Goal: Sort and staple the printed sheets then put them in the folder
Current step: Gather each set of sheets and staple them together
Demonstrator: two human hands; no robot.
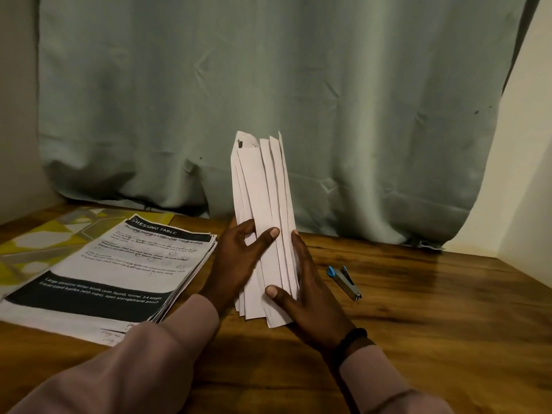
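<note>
My two sleeves (167, 348) come in from the bottom edge, a dark band (349, 339) on my right wrist. Between my hands I hold one bundle of sheets (263, 210) standing on its lower edge on the wooden table (433, 324), the blank backs turned to me and the edges fanned unevenly; I cannot count the sheets in it. My right hand (310, 297) grips the bundle low on its right side, thumb curled across the front. My left hand (236, 261) grips it on the left, higher up, thumb pressed on the front sheet.

Just right of my right hand lies one stapler (345, 282), grey with blue ends, flat on the table and apart from the paper.

To the left lies one stack of printed sheets (119, 270), face up, black bands across the top page. It overlaps one yellow-and-grey patterned folder (47, 234) lying further back by the left wall.

Behind everything hangs one grey-green curtain (268, 85), reaching the table's far edge.
</note>
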